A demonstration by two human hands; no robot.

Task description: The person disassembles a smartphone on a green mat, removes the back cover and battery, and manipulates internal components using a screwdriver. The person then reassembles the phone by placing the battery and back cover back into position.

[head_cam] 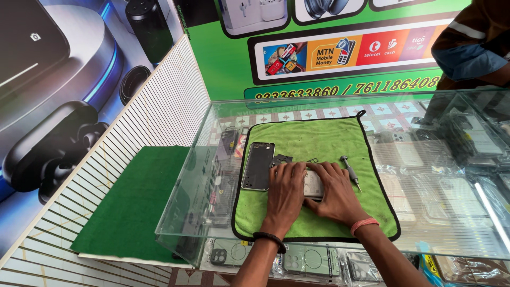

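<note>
My left hand (285,191) and my right hand (336,192) press side by side on a flat silver phone part (313,185) that lies on a green cloth (319,139). Both hands cover most of that part. A dark phone frame with a silver rim (258,166) lies just left of my left hand. Small dark loose parts (281,158) sit beyond my left fingers. A small screwdriver (350,171) rests on the cloth to the right of my right hand.
The cloth lies on a glass counter top (425,106) over a case of phone covers (311,260). A green mat (138,207) sits lower left beside a white slatted wall (159,117). Another person's sleeve (470,48) is at the far right.
</note>
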